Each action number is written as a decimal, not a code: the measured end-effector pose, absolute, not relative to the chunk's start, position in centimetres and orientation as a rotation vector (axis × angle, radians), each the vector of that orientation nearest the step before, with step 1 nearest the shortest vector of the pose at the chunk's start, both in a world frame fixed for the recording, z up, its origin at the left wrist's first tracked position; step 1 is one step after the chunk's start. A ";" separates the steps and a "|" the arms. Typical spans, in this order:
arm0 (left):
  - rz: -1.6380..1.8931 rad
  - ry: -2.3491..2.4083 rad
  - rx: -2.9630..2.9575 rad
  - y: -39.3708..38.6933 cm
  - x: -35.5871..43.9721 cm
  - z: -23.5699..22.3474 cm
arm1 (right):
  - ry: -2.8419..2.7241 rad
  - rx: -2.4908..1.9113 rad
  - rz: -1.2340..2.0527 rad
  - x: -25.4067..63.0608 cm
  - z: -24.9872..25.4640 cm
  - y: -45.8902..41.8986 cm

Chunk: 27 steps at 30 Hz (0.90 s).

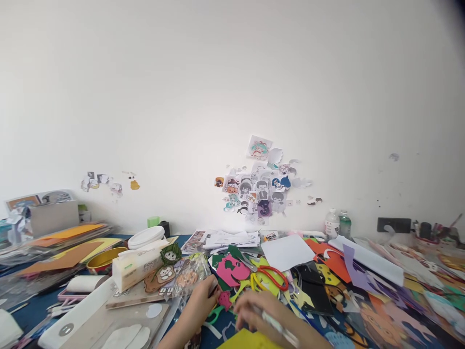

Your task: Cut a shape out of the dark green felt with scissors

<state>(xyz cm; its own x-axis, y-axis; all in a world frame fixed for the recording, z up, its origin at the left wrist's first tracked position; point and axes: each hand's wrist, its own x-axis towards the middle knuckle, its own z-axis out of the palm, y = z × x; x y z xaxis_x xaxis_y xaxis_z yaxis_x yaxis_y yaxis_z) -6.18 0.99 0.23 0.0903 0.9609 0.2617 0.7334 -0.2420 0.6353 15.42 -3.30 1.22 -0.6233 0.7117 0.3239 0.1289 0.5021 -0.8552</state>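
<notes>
My left hand [200, 301] reaches in from the bottom edge, its fingers pinched on a small pink paper cut-out [224, 299] among the scraps. Close beside it my right hand [258, 310] is curled around a white pen [278, 327] and rests over a yellow sheet [250, 340]. Just beyond the fingers lie a larger pink and green paper shape [230, 269] and red-handled scissors [272, 277]. A green-handled tool [214, 315] shows between the hands.
Coloured paper scraps cover the blue table. A tissue box [136, 264], a yellow bowl [103, 259] and stacked card sheets [69, 242] are at the left. Two bottles [337, 224] stand by the white wall, which carries stickers [259, 186]. A white sheet [286, 252] lies mid-table.
</notes>
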 end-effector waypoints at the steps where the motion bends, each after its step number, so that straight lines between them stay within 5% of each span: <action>1: 0.930 1.672 2.052 1.0 -5.9 0.9 | -2.026 -0.690 1.059 14.9 1.8 -1.7; 6: 0.924 1.578 2.158 1.3 -4.6 4.0 | -1.786 -0.778 0.738 13.0 0.9 2.2; 27: 0.868 1.817 2.211 3.0 -9.9 3.7 | -1.970 -0.953 0.616 13.7 -2.2 3.2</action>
